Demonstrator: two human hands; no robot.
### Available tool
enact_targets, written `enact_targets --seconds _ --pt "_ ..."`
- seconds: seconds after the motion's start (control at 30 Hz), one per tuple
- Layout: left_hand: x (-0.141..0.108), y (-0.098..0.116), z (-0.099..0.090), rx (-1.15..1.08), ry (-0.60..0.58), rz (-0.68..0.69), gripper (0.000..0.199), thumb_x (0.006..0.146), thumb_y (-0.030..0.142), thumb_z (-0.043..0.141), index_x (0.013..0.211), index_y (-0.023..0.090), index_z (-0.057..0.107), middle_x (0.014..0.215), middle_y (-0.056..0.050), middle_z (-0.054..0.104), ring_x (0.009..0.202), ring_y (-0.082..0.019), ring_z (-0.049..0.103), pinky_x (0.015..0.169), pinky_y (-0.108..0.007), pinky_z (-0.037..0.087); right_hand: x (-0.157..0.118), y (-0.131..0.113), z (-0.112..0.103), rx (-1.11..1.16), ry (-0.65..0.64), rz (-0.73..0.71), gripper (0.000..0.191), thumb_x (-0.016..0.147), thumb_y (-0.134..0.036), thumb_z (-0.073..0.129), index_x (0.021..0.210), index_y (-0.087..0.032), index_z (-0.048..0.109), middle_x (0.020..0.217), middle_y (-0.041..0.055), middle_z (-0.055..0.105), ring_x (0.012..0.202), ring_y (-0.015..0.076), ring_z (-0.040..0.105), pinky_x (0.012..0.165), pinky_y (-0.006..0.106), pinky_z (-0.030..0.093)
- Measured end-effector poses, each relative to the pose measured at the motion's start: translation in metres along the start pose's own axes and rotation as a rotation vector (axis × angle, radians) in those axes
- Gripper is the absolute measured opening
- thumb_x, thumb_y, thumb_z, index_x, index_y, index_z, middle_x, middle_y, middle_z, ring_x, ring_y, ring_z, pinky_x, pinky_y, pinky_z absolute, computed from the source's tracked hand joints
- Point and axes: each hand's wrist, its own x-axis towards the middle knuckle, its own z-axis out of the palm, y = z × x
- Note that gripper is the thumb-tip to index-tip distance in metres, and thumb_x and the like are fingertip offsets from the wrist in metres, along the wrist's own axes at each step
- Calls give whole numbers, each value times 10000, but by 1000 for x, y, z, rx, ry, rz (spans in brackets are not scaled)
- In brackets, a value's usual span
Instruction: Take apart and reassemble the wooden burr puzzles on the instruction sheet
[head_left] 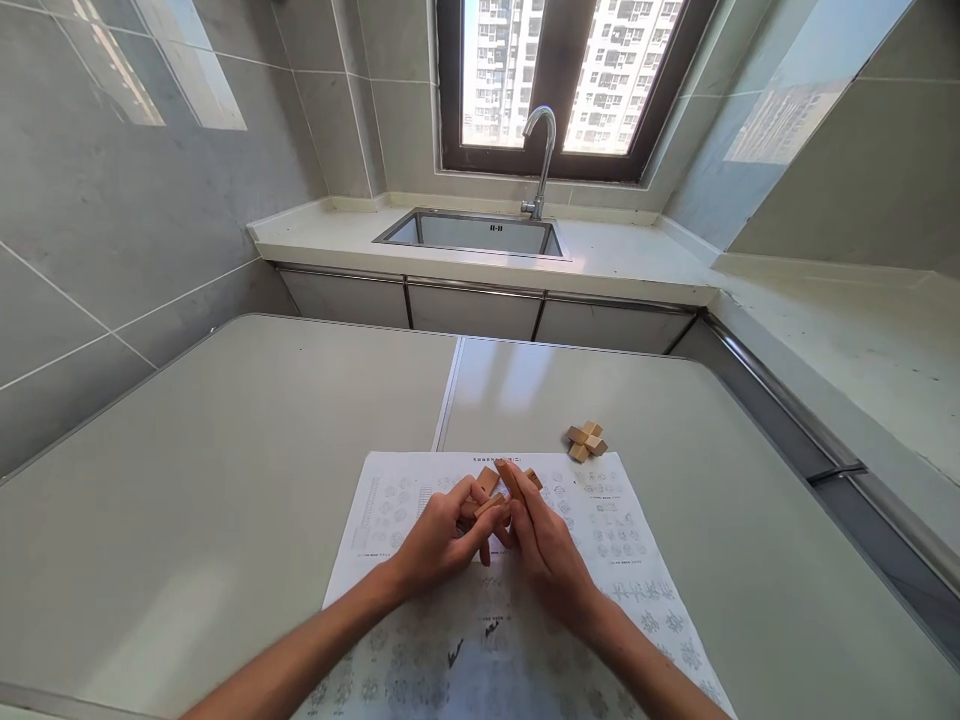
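Observation:
Both of my hands meet over a printed paper sheet [420,650], closed around a cluster of reddish-brown wooden puzzle pieces [489,505]. My left hand [442,530] grips the cluster from the left, its thumb and fingers bent round the pieces. From the right, my right hand [547,550] presses its fingers against a wooden stick that points up and away. Several pieces stick out between the fingers; how they fit together is partly hidden. Beyond the hands to the right sits a lighter, assembled wooden burr puzzle [586,440], touched by neither hand.
The pale table [225,480] has a seam [448,395] down its middle. Behind it runs a white counter [615,255] with a steel sink [480,235] and a curved faucet [541,160] under a window [555,80]. Another counter [862,330] borders the right side.

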Motion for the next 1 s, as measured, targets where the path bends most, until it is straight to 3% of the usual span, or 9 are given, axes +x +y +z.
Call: enact_targets --seconds 0.23,0.43,0.6,0.7,0.8,0.9,1.0 --pt "1 0 -1 -28 -1 3 344 1030 506 568 869 227 446 806 -71 803 556 -154 681 556 -280 553 1 4 -4 -46 -29 -28 508 1119 -320 321 1620 -296 402 1174 71 771 975 220 756 891 378 636" --pt "1 3 -1 -56 9 -6 371 1018 535 576 862 221 456 820 -76 805 558 -157 692 556 -280 553 -1 4 -4 1 -69 11 509 1125 -322 318 1632 -312 366 1421 75 677 1154 220 719 952 373 612" --pt "0 5 -3 -50 30 -28 371 1020 541 571 877 214 469 810 -69 794 559 -154 689 563 -275 535 0 2 -4 9 -82 -3 529 1123 -336 338 1651 -315 318 1443 87 655 1226 242 682 1028 414 572" --pt "1 6 -8 -60 76 -32 363 1024 535 570 899 205 485 788 -56 777 549 -147 677 586 -276 520 -1 3 -3 0 -73 -23 604 1105 -343 409 1679 -298 225 1272 92 725 981 218 735 874 375 621" --pt "6 5 -17 -118 185 -45 354 1033 534 552 917 208 479 728 -23 744 524 -136 650 555 -252 471 -1 4 -1 -10 -45 -33 671 1080 -321 462 1684 -297 171 1112 56 707 673 152 655 650 306 604" --pt "12 3 -30 -152 312 -53 356 1022 540 566 921 211 477 727 -1 725 500 -110 606 534 -229 427 0 5 0 -26 -20 -64 715 1047 -298 506 1677 -309 167 1169 67 634 687 139 631 610 287 597" --pt "18 -1 -40 -179 407 -48 387 1000 572 577 901 209 486 747 6 705 478 -89 544 543 -231 434 2 6 1 -77 -1 -67 716 1025 -268 529 1665 -304 211 1180 85 607 831 183 664 713 336 636"
